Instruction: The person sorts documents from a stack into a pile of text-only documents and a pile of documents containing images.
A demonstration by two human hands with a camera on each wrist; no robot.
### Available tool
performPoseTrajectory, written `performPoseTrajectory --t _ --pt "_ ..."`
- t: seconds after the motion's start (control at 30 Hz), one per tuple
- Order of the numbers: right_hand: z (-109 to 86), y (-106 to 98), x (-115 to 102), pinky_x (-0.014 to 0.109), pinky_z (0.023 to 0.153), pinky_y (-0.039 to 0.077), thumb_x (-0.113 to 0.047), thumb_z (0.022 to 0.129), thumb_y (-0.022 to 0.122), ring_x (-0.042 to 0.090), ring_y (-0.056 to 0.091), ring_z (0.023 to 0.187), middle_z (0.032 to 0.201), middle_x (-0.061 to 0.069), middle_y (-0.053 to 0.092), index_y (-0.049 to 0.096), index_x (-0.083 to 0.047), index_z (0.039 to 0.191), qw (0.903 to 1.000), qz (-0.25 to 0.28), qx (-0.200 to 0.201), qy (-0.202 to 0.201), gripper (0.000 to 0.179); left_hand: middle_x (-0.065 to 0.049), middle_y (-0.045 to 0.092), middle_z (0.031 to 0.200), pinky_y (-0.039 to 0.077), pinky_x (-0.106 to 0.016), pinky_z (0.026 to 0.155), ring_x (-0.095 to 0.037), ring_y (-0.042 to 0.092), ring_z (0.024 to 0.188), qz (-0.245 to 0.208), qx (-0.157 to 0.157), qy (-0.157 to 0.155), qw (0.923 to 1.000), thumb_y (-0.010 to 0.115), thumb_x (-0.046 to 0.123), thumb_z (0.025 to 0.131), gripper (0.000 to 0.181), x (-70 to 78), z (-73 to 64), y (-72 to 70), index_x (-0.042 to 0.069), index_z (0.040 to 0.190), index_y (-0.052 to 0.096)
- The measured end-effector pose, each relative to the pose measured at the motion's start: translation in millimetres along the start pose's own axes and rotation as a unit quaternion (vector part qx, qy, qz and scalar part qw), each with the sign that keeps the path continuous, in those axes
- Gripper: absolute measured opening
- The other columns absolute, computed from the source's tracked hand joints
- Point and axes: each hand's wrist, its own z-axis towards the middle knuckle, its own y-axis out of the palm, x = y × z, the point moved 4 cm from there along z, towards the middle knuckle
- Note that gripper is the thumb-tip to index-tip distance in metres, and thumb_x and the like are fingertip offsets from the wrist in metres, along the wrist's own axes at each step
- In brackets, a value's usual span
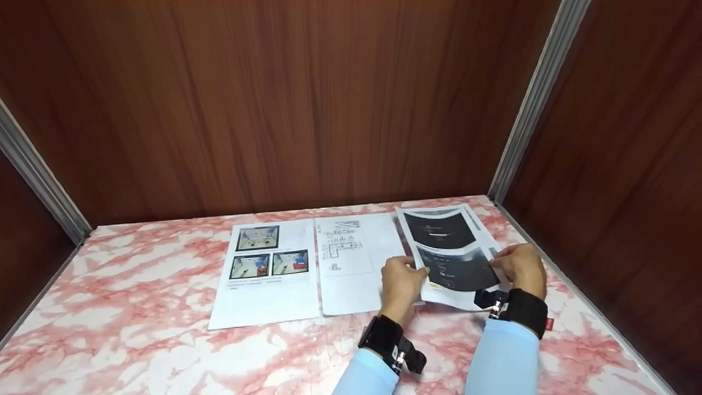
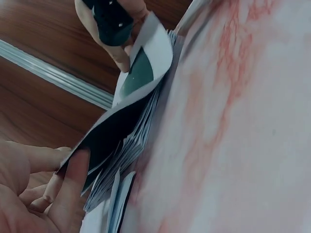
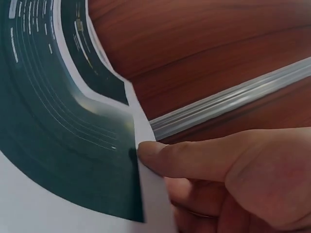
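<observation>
A printed sheet of paper (image 1: 441, 296) with two dark pictures bows upward above a thick stack of papers (image 2: 146, 124), whose edges show in the left wrist view. My left hand (image 1: 402, 282) pinches the left edge of the sheet between thumb and fingers. On the opposite edge my right hand (image 1: 522, 267) grips the paper, its thumb (image 3: 155, 154) lying on the printed side in the right wrist view. Just left of the stack lies a sheet with a line drawing (image 1: 351, 291), close to my left hand.
Farther left on the marbled pink-and-white table (image 1: 137, 307) lies a page with three colour photos (image 1: 269, 302). A brown wood-look panel (image 1: 274, 109) stands behind the table, another (image 1: 630, 192) along its right side, with a metal corner strip (image 1: 535, 104) between them.
</observation>
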Motion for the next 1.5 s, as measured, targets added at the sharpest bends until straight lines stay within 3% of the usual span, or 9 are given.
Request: performPoseTrajectory --t 0.27,0.4,0.53,0.8,1.0,1.23,1.5 --pt "5.4 10.2 -4.0 0.036 0.065 0.045 -0.018 0.083 0.069 0.027 0.054 0.078 0.09 0.015 0.058 0.063 0.008 0.109 0.9981 -0.013 -0.049 -0.034 0.037 0.003 0.06 0.065 0.049 -0.028 0.054 -0.013 0.057 0.058 0.039 -0.022 0.0 0.999 0.082 0.017 0.073 0.017 -0.2 3.6 -16.9 0.007 0.082 0.072" --pt "8.1 13.2 -5.2 0.033 0.064 0.045 -0.021 0.087 0.066 0.024 0.054 0.08 0.099 0.014 0.056 0.061 0.005 0.111 0.9975 0.013 -0.057 -0.04 0.036 0.003 0.061 0.065 0.049 -0.028 0.055 -0.012 0.058 0.055 0.062 -0.016 0.011 0.9979 0.078 0.015 0.077 0.011 3.3 7.9 -27.6 0.011 0.072 0.069" --pt "11.5 16.3 -7.9 0.032 0.068 0.047 -0.023 0.091 0.062 0.023 0.054 0.085 0.105 0.012 0.055 0.057 0.004 0.117 0.9935 0.065 -0.075 -0.056 0.038 0.004 0.062 0.062 0.048 -0.027 0.051 -0.011 0.058 0.048 0.054 -0.012 0.017 0.9983 0.076 0.014 0.081 0.013 6.1 14.0 -38.4 0.013 0.07 0.069" --pt "17.8 26.7 -23.0 0.032 0.079 0.048 -0.027 0.094 0.063 0.018 0.055 0.086 0.098 0.005 0.058 0.055 0.005 0.122 0.9811 0.127 -0.111 -0.094 0.043 0.004 0.063 0.063 0.047 -0.028 0.054 -0.013 0.058 0.055 0.051 0.012 0.034 0.998 0.074 0.015 0.083 0.012 8.5 26.7 -70.3 0.012 0.073 0.071" --pt "16.6 38.7 -37.5 0.028 0.073 0.05 -0.015 0.093 0.062 0.015 0.057 0.077 0.084 0.002 0.059 0.051 0.009 0.12 0.9597 0.177 -0.173 -0.133 0.037 0.002 0.064 0.069 0.049 -0.03 0.061 -0.014 0.059 0.063 0.05 0.011 0.03 0.9982 0.073 0.015 0.085 0.008 3.9 31.4 -92.0 0.009 0.079 0.072" --pt "15.0 47.2 -48.0 0.025 0.065 0.046 -0.014 0.093 0.063 0.015 0.052 0.07 0.077 0.002 0.056 0.049 0.009 0.121 0.9517 0.167 -0.206 -0.154 0.039 0.002 0.064 0.068 0.047 -0.031 0.063 -0.014 0.057 0.064 0.055 0.01 0.047 0.9973 0.073 0.014 0.084 0.012 -3.9 36.5 -108.8 0.007 0.076 0.069" --pt "12.1 50.2 -65.5 0.025 0.065 0.048 -0.012 0.094 0.062 0.012 0.052 0.068 0.077 0.001 0.057 0.059 0.009 0.106 0.9411 0.174 -0.222 -0.186 0.025 0.002 0.063 0.068 0.046 -0.031 0.062 -0.013 0.055 0.063 0.059 0.008 0.051 0.9969 0.073 0.015 0.085 0.014 -6.4 40.5 -126.0 0.007 0.075 0.069"
